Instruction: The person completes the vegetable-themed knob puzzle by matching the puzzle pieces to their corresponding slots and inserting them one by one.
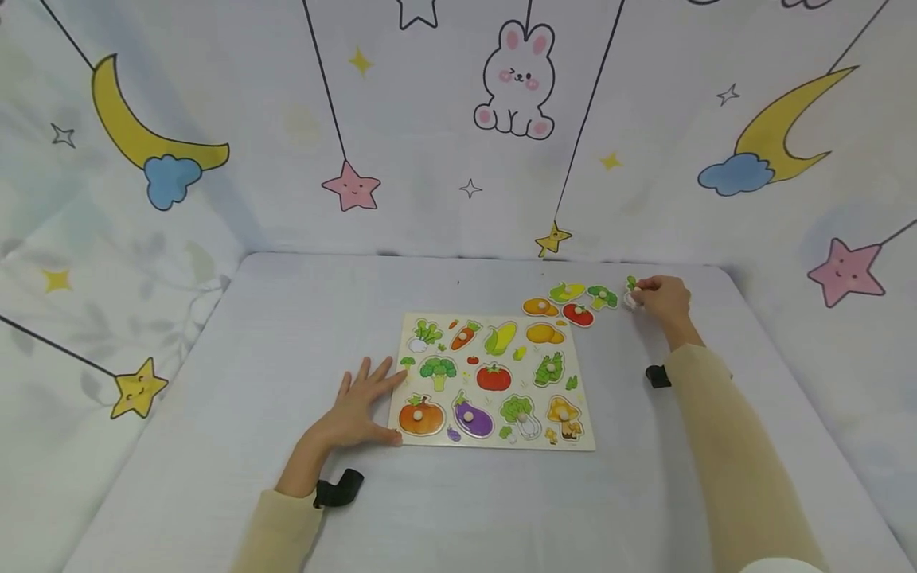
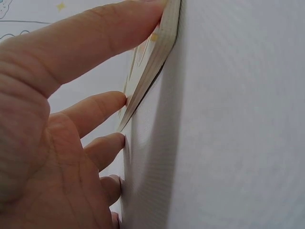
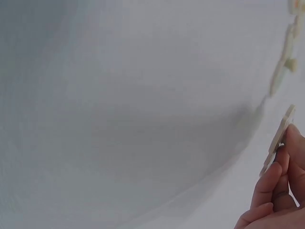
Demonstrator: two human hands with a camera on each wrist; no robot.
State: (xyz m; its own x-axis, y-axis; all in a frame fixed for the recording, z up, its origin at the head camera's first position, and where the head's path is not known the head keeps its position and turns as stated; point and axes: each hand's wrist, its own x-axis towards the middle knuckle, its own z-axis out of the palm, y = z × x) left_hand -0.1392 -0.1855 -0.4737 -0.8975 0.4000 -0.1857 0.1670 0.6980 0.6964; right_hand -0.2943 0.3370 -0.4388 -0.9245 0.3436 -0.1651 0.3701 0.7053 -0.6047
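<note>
My right hand point(image 1: 665, 301) pinches a small white-and-green radish piece point(image 1: 630, 298) near the table's far right. In the right wrist view that piece point(image 3: 278, 143) is seen edge-on between thumb and fingers, held off the table. My left hand point(image 1: 356, 410) lies with spread fingers at the left edge of a vegetable puzzle board point(image 1: 521, 378). Its thumb and index finger touch the board's edge point(image 2: 162, 47) in the left wrist view. On the board, knobs show on the pumpkin point(image 1: 421, 417), eggplant point(image 1: 473, 417), cabbage point(image 1: 520, 417), mushroom point(image 1: 564, 415) and asparagus point(image 1: 548, 369) pieces.
Beyond the board's upper right corner lie loose knobbed pieces: corn point(image 1: 568, 292), broccoli point(image 1: 602, 298), tomato point(image 1: 577, 315) and potato point(image 1: 540, 307). A white cloth covers the table point(image 1: 487, 509). Behind it hangs a printed curtain point(image 1: 430, 103).
</note>
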